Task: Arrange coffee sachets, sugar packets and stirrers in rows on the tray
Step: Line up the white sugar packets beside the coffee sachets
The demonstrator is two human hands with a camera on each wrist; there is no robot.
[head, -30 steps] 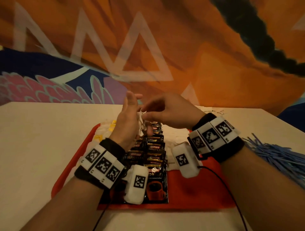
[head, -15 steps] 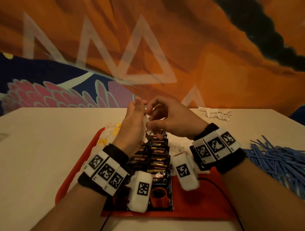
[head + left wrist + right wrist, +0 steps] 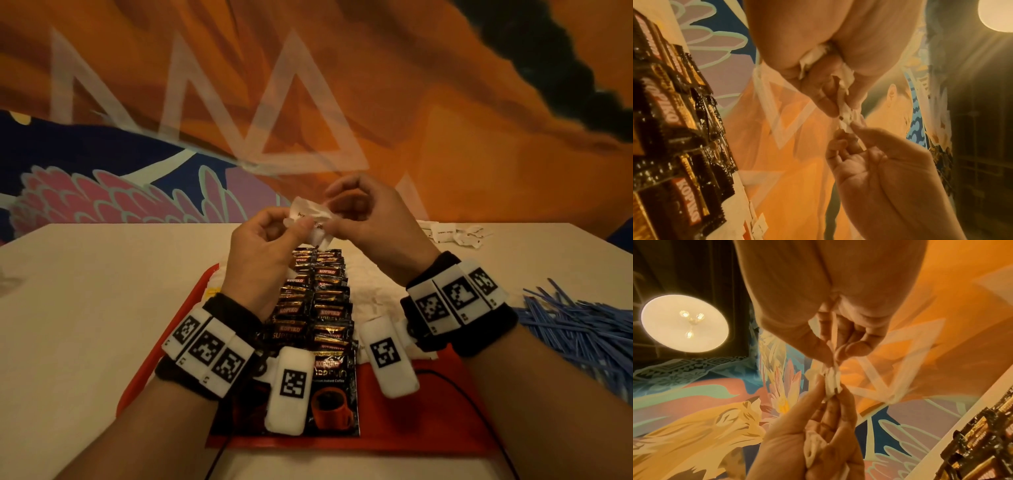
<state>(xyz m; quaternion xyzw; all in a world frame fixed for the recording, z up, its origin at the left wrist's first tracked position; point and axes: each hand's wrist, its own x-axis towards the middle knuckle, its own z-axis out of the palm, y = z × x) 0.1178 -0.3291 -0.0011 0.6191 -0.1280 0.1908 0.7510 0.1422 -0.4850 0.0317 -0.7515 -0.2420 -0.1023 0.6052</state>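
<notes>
Both my grips, left hand and right hand, pinch white sugar packets. Coffee sachets rowed on tray; stirrers heaped on counter, 3 o'clock, unplaced.

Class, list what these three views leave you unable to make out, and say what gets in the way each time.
- Print on the white sugar packets: head view, too small, covered by left hand and right hand.
- Their count: wrist views, bunched between fingers.
- Tray left row: head view, left hand hides it.
- Blue stirrers: cut by the right edge.
</notes>
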